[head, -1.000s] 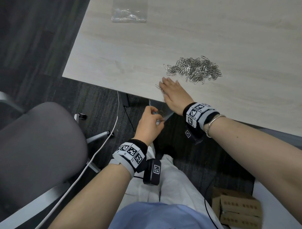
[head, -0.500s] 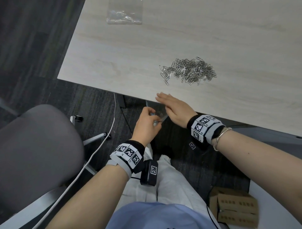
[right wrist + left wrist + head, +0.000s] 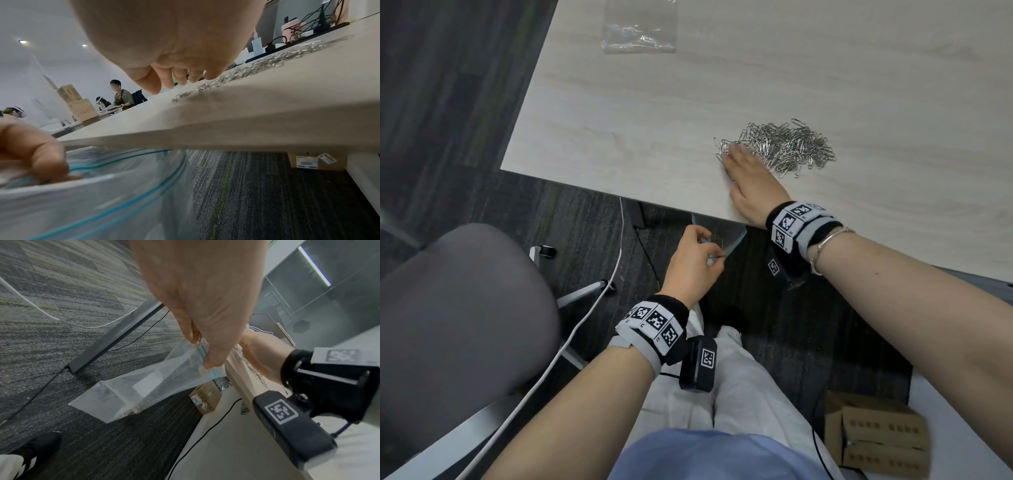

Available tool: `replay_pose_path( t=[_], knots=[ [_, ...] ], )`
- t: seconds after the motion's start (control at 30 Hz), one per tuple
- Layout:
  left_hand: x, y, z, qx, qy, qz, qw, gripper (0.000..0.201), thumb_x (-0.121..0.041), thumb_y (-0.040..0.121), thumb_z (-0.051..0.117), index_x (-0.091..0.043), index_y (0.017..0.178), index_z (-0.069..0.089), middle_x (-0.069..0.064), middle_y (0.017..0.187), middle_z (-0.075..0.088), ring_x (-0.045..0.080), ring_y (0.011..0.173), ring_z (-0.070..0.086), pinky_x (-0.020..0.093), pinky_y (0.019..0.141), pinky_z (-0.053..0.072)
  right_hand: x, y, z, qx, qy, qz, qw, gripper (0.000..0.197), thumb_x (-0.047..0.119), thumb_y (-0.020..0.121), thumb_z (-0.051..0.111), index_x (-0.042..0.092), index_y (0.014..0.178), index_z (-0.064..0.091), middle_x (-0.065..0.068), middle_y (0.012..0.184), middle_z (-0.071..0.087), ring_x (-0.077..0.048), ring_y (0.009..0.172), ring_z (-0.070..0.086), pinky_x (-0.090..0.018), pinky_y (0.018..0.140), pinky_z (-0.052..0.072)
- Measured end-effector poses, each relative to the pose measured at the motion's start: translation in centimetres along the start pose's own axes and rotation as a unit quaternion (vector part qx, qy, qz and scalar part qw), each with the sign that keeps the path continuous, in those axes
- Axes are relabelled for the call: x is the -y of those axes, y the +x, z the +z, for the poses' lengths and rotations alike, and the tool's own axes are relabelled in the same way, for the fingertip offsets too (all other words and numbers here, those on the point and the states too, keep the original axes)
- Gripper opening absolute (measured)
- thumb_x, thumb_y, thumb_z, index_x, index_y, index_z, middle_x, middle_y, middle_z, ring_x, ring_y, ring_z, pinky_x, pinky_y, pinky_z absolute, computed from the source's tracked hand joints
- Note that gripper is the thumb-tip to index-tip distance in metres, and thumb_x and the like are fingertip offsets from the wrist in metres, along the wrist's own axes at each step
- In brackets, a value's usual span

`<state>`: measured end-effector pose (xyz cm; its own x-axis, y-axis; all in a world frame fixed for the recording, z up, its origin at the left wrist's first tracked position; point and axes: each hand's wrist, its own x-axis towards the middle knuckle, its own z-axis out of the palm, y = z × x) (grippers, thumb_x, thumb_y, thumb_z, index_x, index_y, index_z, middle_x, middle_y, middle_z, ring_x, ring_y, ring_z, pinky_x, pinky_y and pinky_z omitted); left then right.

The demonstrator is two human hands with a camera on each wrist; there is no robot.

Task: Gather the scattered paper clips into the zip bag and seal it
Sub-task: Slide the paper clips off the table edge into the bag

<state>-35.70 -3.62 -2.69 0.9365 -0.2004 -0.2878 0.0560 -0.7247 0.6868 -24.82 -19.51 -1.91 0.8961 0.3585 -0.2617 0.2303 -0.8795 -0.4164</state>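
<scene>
A heap of silver paper clips (image 3: 787,147) lies on the pale wood table (image 3: 654,120) near its front edge. My right hand (image 3: 743,164) rests flat on the heap's left end, fingers straight over the clips (image 3: 242,74). Below the table edge my left hand (image 3: 698,253) pinches the top rim of a clear zip bag (image 3: 732,238). In the left wrist view the bag (image 3: 144,386) hangs down from the left hand (image 3: 203,353), with a few clips at its bottom. In the right wrist view the bag's mouth (image 3: 123,186) with its blue zip line gapes under the table edge (image 3: 226,121).
A second clear plastic bag (image 3: 638,32) lies at the table's far left. A grey chair (image 3: 458,308) and a white cable (image 3: 585,318) are on my left. Cardboard boxes (image 3: 876,435) sit on the carpet at lower right. People work at a table in the background (image 3: 121,97).
My right hand drew back to the table edge above the bag, then moved forward again onto the left end of the heap. My left hand kept holding the bag under the edge.
</scene>
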Motion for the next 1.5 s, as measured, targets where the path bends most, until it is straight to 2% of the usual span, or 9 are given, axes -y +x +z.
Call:
replay_pose_path(
  t=[0.27, 0.43, 0.53, 0.63, 0.77, 0.9, 1.13, 1.3, 1.5],
  knots=[
    [0.1, 0.1, 0.0, -0.006, 0.009, 0.008, 1.000, 0.014, -0.020, 0.084, 0.067, -0.010, 0.092, 0.072, 0.006, 0.119, 0.045, 0.019, 0.109, 0.051, 0.033, 0.086, 0.048, 0.9, -3.3, 1.1, 0.060, 0.002, -0.053, 0.997, 0.054, 0.019, 0.099, 0.028, 0.008, 0.149, 0.009, -0.010, 0.158, 0.003, -0.019, 0.146, 0.000, -0.026, 0.115, -0.004],
    [0.1, 0.2, 0.0, -0.010, 0.011, 0.009, 1.000, 0.016, -0.021, 0.084, 0.066, -0.009, 0.093, 0.072, 0.006, 0.118, 0.046, 0.018, 0.107, 0.051, 0.029, 0.084, 0.046, 1.5, -5.5, 1.8, 0.075, 0.066, -0.081, 0.992, 0.049, 0.015, 0.098, 0.034, 0.010, 0.145, 0.026, -0.006, 0.157, 0.017, -0.017, 0.145, 0.010, -0.021, 0.115, 0.001],
    [0.2, 0.3, 0.1, -0.013, 0.006, 0.004, 1.000, 0.014, -0.021, 0.083, 0.067, -0.010, 0.091, 0.073, 0.005, 0.118, 0.046, 0.018, 0.107, 0.052, 0.028, 0.083, 0.045, 1.5, -4.9, 0.8, 0.001, 0.091, -0.050, 0.995, 0.046, 0.017, 0.098, 0.035, 0.012, 0.143, 0.033, -0.004, 0.154, 0.025, -0.018, 0.142, 0.019, -0.024, 0.113, 0.012],
    [0.4, 0.4, 0.1, -0.012, -0.001, 0.001, 1.000, 0.012, -0.020, 0.083, 0.067, -0.011, 0.089, 0.073, 0.005, 0.118, 0.046, 0.018, 0.109, 0.052, 0.032, 0.085, 0.048, 1.4, -2.2, -0.1, -0.041, 0.076, -0.016, 0.996, 0.049, 0.019, 0.099, 0.031, 0.011, 0.146, 0.024, -0.007, 0.157, 0.016, -0.020, 0.145, 0.010, -0.027, 0.116, 0.003],
    [0.6, 0.8, -0.1, -0.004, 0.000, 0.001, 1.000, 0.013, -0.021, 0.083, 0.067, -0.011, 0.089, 0.072, 0.005, 0.117, 0.046, 0.019, 0.108, 0.051, 0.033, 0.085, 0.048, 0.9, 2.2, -0.8, -0.005, 0.026, 0.039, 0.999, 0.054, 0.023, 0.099, 0.028, 0.011, 0.148, 0.011, -0.010, 0.158, 0.004, -0.022, 0.146, -0.001, -0.038, 0.118, -0.004],
    [1.0, 0.9, -0.2, -0.001, 0.004, 0.004, 1.000, 0.013, -0.020, 0.083, 0.067, -0.011, 0.089, 0.072, 0.005, 0.118, 0.046, 0.019, 0.108, 0.051, 0.029, 0.083, 0.045, 0.5, 3.9, -0.9, 0.054, -0.017, 0.036, 0.998, 0.055, 0.029, 0.100, 0.025, 0.009, 0.148, 0.008, -0.012, 0.158, 0.002, -0.024, 0.146, -0.002, -0.039, 0.117, -0.005],
    [0.6, 0.4, 0.0, -0.001, 0.002, 0.008, 1.000, 0.013, -0.020, 0.083, 0.068, -0.011, 0.091, 0.072, 0.005, 0.118, 0.046, 0.019, 0.110, 0.051, 0.033, 0.086, 0.048, 1.5, -0.6, 0.5, 0.071, -0.022, -0.042, 0.996, 0.053, 0.030, 0.101, 0.023, 0.010, 0.148, 0.011, -0.008, 0.158, 0.005, -0.020, 0.146, 0.001, -0.031, 0.116, -0.004],
    [0.4, 0.1, -0.1, -0.003, 0.007, 0.010, 1.000, 0.015, -0.020, 0.083, 0.067, -0.010, 0.094, 0.072, 0.006, 0.118, 0.046, 0.018, 0.109, 0.051, 0.032, 0.086, 0.048, 2.1, -3.3, 1.6, 0.078, 0.030, -0.092, 0.992, 0.047, 0.023, 0.100, 0.029, 0.009, 0.145, 0.027, -0.008, 0.156, 0.017, -0.019, 0.146, 0.008, -0.028, 0.116, -0.003],
    [0.1, 0.0, -0.2, -0.009, 0.007, 0.006, 1.000, 0.015, -0.019, 0.083, 0.067, -0.010, 0.093, 0.073, 0.006, 0.119, 0.046, 0.018, 0.110, 0.051, 0.030, 0.086, 0.047, 1.0, -4.5, 0.8, 0.003, 0.090, -0.057, 0.994, 0.048, 0.019, 0.100, 0.032, 0.010, 0.146, 0.024, -0.008, 0.156, 0.018, -0.018, 0.146, 0.010, -0.023, 0.115, -0.002]
  ],
)
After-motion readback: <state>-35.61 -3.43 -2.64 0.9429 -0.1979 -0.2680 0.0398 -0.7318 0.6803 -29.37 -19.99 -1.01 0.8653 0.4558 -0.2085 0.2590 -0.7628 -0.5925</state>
